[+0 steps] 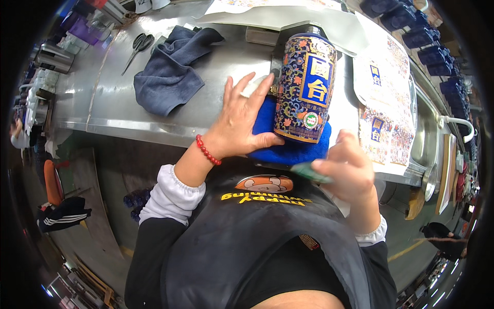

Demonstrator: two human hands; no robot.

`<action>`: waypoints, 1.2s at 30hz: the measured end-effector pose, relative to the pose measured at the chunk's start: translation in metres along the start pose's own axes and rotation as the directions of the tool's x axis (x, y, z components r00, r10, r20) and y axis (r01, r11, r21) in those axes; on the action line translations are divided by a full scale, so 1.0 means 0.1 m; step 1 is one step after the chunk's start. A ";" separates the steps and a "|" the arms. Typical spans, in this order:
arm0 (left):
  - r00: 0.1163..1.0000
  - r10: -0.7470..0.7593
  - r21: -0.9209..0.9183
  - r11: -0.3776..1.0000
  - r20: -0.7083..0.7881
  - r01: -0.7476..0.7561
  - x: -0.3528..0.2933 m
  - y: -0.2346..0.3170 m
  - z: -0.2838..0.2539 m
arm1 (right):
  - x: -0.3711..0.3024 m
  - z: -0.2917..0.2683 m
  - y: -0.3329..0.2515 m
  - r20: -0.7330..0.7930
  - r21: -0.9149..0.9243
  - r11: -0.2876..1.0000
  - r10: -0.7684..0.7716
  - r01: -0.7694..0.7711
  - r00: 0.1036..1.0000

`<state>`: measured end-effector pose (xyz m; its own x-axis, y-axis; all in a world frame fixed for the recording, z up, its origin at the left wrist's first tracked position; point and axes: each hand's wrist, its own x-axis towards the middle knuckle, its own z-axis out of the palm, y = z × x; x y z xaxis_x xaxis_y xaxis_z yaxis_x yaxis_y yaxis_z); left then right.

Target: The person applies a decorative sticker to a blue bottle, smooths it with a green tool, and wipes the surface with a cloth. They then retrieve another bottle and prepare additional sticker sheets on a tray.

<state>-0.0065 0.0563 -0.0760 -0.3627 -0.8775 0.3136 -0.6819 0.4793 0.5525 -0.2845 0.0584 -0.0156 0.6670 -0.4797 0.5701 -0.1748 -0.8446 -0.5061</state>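
Note:
A dark blue bottle with a floral pattern and a blue label panel lies on a bright blue cloth, its dark neck pointing away from me. My left hand is spread along its left side, with the thumb at the base and the index fingertip close to the upper side. My right hand, smeared by motion, is closed near the bottle's lower right. It grips a flat green piece, too blurred to name exactly, just off the cloth's near edge.
A grey-blue towel lies crumpled on the metal table, with black-handled scissors beside it. Printed label sheets spread at the right, before a sink with a white faucet. Several blue bottles stand at far right.

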 end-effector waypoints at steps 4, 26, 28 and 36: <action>0.986 0.123 0.355 0.932 -0.116 -0.074 0.05 0.07 -0.26 | 0.09 0.02 -0.02 -0.177 -0.360 0.931 -0.008 -0.056 0.984; 0.998 -0.063 -0.388 0.920 -0.024 0.049 -0.04 0.07 0.18 | 0.22 -0.13 -0.03 0.005 -0.431 0.902 0.014 -0.010 1.000; 1.000 -0.030 -0.265 0.964 0.006 0.031 -0.07 0.11 0.14 | 0.34 -0.19 0.04 0.140 -0.576 0.817 0.074 0.020 0.987; 0.998 -0.013 -0.032 0.999 -0.061 0.011 0.00 0.23 0.01 | 1.36 -0.37 0.17 0.001 -0.136 0.908 0.399 -0.396 0.917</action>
<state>-0.0225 0.0677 -0.0637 -0.3145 -0.8814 0.3525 -0.6651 0.4695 0.5807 -0.2235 -0.0301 0.0778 0.5427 -0.7767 0.3197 -0.5209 -0.6098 -0.5973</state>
